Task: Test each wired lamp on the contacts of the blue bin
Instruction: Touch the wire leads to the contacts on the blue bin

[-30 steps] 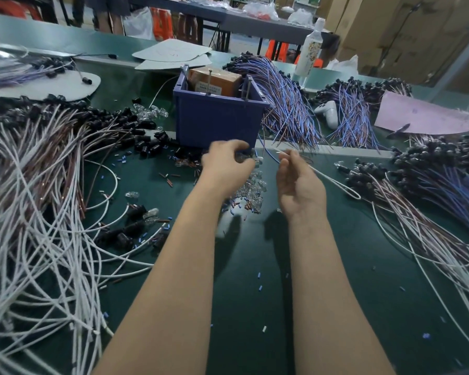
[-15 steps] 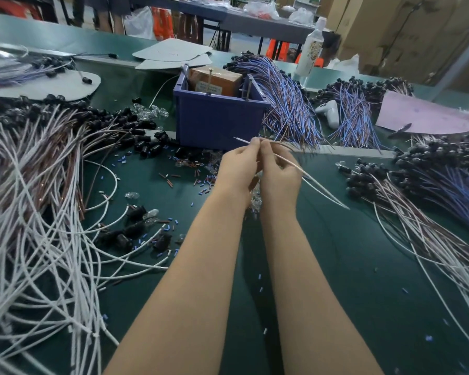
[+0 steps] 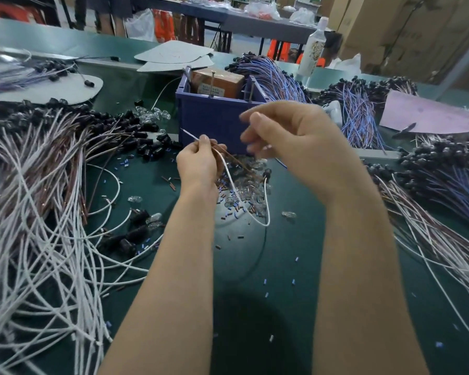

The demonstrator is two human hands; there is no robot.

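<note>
Status: left hand [image 3: 199, 165] pinches the white and brown leads of one wired lamp [image 3: 268, 204] between thumb and fingertips. The white end pokes up-left, just in front of the blue bin [image 3: 214, 123] and not touching it. The rest of the lead droops in a loop over the pile of loose glass bulbs [image 3: 251, 185], and what looks like its black socket hangs at the far end.

Right hand [image 3: 295, 142] is raised in front of the bin with its fingers loosely curled and spread. It's blurred, so I can't tell if it's pinching anything.

The contact pins [image 3: 213, 82] stand upright at the bin's rim, beside the brown box [image 3: 218, 82]. No contact made yet, I'd say.

Risks from here:
- Both leads sit in one pinch, so the ends could bridge each other or land on the same pin, giving a false dead reading (or a short).
- The loop could snag in the bulb pile and drag bulbs across the table.
- The right hand partly covers the near pin, which makes a mis-aimed touch likely.
- A dropped lamp could get lost among the white wire bundles [image 3: 38, 212].
</note>
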